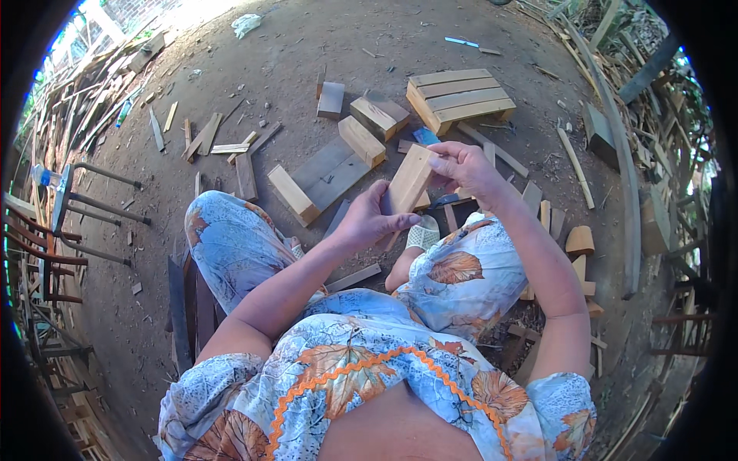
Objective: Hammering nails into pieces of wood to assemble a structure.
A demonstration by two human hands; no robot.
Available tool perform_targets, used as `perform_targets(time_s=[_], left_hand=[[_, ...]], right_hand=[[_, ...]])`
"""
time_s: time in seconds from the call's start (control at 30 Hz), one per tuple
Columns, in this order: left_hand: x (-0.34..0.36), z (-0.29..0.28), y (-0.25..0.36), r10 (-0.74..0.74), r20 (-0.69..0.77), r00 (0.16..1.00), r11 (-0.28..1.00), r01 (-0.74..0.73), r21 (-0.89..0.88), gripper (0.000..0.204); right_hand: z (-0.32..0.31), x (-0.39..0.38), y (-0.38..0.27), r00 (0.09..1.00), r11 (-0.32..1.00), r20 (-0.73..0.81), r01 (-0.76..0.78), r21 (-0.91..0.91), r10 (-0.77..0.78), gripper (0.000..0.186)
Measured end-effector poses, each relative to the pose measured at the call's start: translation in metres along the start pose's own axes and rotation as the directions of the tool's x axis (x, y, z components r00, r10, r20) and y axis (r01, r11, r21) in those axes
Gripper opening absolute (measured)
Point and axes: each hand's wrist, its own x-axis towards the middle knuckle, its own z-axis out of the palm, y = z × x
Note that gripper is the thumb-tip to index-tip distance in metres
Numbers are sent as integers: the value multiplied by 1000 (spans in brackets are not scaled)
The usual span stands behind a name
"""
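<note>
Above the ground between my knees I hold a pale wooden block (408,183), tilted, with its broad face toward me. My left hand (365,217) grips its lower left end, with the thumb along the near edge. Closed on its upper right end is my right hand (470,170), fingers over the top. Just beyond my left hand lies a grey board (329,169) with an upright pale block at each end. A dark-handled tool (443,200), perhaps a knife, shows partly under my right hand.
A slatted wooden box (461,96) sits beyond my hands, beside a wooden block (379,114) and a smaller grey-topped one (330,100). Offcuts (244,175) litter the dirt ground. Metal-legged furniture (100,196) stands at left; a long plank (615,177) and timber piles edge the right.
</note>
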Motion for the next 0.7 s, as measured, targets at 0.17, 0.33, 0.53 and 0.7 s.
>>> perform_targets(time_s=[0.17,0.33,0.53,0.7], left_hand=[[4,19,-1,-63,8,998,997,63,40,78],[17,10,15,-97,85,992,901,123,-416,52],[44,-27,38,-133,120,984,879,173,-445,43],[73,-56,39,-207,256,944,802,314,-509,43]], right_hand=[[11,11,5,993,998,-114,39,47,-33,25],[5,18,-7,996,990,-91,25,141,-12,23],[12,30,-14,999,984,18,-30,178,28,32],[17,49,-13,991,982,-98,-77,170,95,44]])
